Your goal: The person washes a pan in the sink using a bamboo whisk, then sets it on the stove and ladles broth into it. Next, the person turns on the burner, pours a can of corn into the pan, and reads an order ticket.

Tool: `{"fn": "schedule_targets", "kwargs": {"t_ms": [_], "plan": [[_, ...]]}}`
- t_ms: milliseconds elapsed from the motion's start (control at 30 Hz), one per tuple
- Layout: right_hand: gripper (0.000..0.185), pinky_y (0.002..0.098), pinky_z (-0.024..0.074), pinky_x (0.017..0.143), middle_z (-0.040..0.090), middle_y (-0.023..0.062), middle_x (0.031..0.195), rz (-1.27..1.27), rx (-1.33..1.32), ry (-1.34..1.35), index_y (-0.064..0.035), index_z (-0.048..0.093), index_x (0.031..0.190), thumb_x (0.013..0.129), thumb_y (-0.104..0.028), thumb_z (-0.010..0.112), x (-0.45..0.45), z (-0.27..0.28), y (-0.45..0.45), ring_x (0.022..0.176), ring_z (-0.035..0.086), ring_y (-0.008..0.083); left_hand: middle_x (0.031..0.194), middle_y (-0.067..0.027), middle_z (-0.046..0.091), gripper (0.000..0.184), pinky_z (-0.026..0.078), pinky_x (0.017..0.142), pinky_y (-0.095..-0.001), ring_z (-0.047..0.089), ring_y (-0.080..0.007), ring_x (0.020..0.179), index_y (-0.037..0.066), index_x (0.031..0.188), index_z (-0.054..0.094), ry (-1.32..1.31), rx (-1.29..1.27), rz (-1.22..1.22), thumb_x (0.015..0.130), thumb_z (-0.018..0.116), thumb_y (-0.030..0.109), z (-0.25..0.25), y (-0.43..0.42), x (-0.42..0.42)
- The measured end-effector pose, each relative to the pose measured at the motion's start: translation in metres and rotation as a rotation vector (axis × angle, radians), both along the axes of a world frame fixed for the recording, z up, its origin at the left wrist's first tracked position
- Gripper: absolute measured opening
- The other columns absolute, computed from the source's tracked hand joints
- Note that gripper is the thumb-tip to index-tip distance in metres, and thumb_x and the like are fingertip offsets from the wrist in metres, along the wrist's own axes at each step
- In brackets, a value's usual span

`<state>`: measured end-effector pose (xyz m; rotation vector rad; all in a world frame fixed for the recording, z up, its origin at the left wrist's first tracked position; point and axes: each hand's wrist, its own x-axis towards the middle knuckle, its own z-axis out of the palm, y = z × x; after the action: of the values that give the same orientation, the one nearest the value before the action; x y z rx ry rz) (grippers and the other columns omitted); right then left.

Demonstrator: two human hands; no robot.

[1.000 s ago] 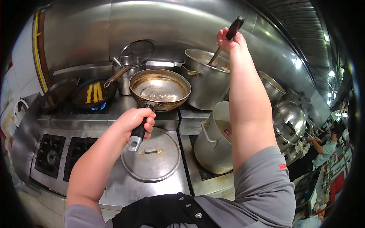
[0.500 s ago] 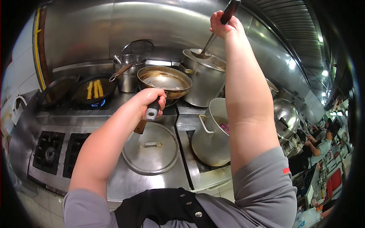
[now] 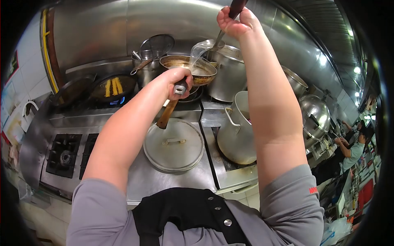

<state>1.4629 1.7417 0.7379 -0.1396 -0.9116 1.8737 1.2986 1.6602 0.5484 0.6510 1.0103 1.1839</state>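
Observation:
My left hand (image 3: 179, 82) is closed round the dark handle of a worn, browned frying pan (image 3: 208, 77), held above the stove. Raised high on the right, my right hand (image 3: 238, 25) grips the dark handle of a metal ladle (image 3: 219, 39). The ladle is tipped near the rim of a tall stockpot (image 3: 227, 82). A stream of clear liquid (image 3: 199, 50) falls from it into the frying pan. My left hand hides part of the pan.
Yellow strips (image 3: 113, 87) lie in a black pan (image 3: 100, 92) over a blue flame. A wooden handle (image 3: 166, 115) juts over a large lid (image 3: 174, 153). A deep pot (image 3: 234, 141) stands at right, beyond it a domed metal lid (image 3: 315, 115). People work far right.
The ladle has tipped, and liquid now pours into the frying pan. My left hand has lifted the pan's handle. The whole view has shifted slightly.

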Motion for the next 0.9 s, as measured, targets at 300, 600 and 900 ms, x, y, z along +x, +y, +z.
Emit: {"fn": "schedule_targets", "kwargs": {"t_ms": [300,600,900], "plan": [[0.017,0.0404,0.0518,0.056,0.058,0.0092,0.072,0.27,0.188,-0.366,-0.0065,0.056,0.088,0.089,-0.022,0.063,0.049,-0.07,-0.018,0.064,0.06,0.0221,0.059,0.0115,0.054,0.014,0.041,0.046,-0.0285,0.054,-0.0022,0.048,0.016,0.08,0.049,-0.076,0.006,0.004,0.094,0.046,0.015,0.008,-0.016,0.004],[0.03,0.0318,0.0477,0.055,0.056,0.0021,0.064,0.088,0.193,-0.675,0.0,0.057,0.094,0.086,-0.028,0.064,0.075,-0.07,0.014,0.053,0.051,0.0148,0.061,0.0106,0.054,0.013,0.04,0.047,-0.0269,0.053,-0.0013,0.048,0.014,0.078,0.049,-0.092,-0.025,0.025,0.091,0.049,0.013,0.004,-0.02,0.002],[0.021,0.0377,0.0521,0.055,0.056,0.0047,0.062,-0.076,0.109,-0.797,-0.0099,0.054,0.082,0.091,-0.029,0.058,0.05,-0.077,0.143,0.054,0.057,0.0188,0.06,0.0095,0.053,0.014,0.037,0.047,-0.026,0.049,-0.0015,0.046,0.015,0.077,0.049,-0.088,-0.026,0.037,0.09,0.051,0.011,-0.005,-0.034,0.0]]}}
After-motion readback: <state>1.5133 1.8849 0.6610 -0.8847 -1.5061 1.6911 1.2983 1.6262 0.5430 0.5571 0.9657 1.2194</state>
